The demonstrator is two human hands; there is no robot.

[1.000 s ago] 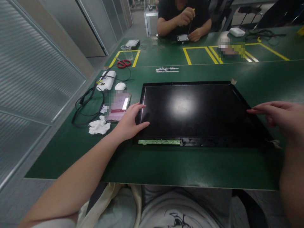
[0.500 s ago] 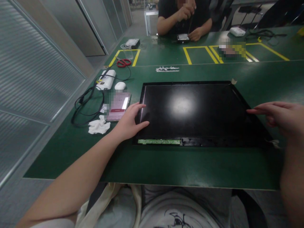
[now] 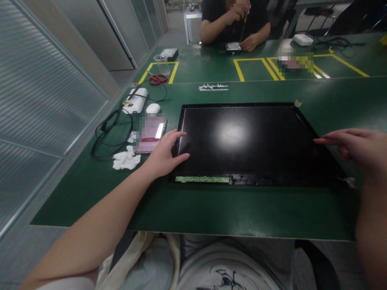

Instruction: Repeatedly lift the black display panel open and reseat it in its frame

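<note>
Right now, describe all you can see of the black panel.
The black panel lies on the green table, its glossy, screen-like face up. A black frame borders it; a green circuit strip lines its near edge's left part. Pale scraps show at both right corners. The left hand rests over its left edge; the right hand seems to touch its right edge.

The flat, glossy rectangular panel (image 3: 256, 157) is black with a whitish glare patch; the smooth surface (image 3: 211, 213) under it is dark green. Along the panel's near edge, the narrow circuit strip (image 3: 202, 179) is brighter green. Left of the panel, the crumpled tissue (image 3: 126, 159) is white, the looped cable (image 3: 93, 145) black. Beyond the panel, straight tape lines (image 3: 248, 61) are yellow.
</note>
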